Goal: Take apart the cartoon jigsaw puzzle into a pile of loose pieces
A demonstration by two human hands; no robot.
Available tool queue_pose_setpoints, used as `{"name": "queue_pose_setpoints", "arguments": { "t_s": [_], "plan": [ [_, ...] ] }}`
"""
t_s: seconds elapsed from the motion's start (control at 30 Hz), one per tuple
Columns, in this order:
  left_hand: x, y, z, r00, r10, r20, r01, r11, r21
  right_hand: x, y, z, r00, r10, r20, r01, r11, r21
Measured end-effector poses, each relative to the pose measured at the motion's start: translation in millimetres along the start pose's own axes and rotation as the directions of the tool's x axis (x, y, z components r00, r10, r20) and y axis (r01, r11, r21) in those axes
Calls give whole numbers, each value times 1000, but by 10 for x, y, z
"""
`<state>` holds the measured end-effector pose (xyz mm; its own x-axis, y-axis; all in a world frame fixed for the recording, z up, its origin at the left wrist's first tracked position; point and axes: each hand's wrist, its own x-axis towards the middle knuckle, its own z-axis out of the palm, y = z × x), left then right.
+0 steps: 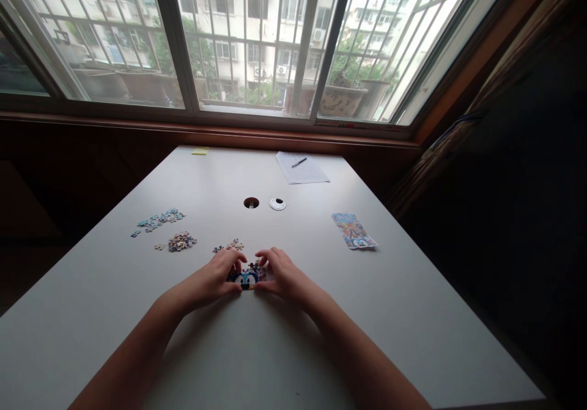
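Note:
A small joined patch of jigsaw puzzle (247, 276), blue with a cartoon face, lies on the white table (413, 312) in front of me. My left hand (219, 278) presses on its left side with curled fingers. My right hand (280, 273) holds its right side, fingers bent over the edge. Loose puzzle pieces (230, 246) lie just beyond my hands.
Further left lie a pile of mixed pieces (181, 241) and a spread of bluish pieces (159, 219). A printed puzzle picture (353, 231) lies at right. A cable hole (251, 202), its white cap (277, 204), paper with a pen (301, 167) and a yellow note (200, 150) sit farther back.

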<state>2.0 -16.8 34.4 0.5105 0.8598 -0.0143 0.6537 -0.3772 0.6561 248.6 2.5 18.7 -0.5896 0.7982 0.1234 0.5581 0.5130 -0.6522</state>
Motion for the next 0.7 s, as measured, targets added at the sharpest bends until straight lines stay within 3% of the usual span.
{"name": "queue_pose_setpoints", "arguments": {
  "t_s": [0.27,0.57,0.7],
  "plan": [
    [9,-100,-30,998,-30,-47,39,980,196,-5,-52,-19,997,35,66,-30,996,-79],
    [0,-44,-11,997,-79,-5,79,997,25,-25,-112,33,998,52,41,-53,998,18],
    [35,-39,6,999,-33,12,33,999,1,8,-85,78,999,18,34,-20,998,59]
  ]
}}
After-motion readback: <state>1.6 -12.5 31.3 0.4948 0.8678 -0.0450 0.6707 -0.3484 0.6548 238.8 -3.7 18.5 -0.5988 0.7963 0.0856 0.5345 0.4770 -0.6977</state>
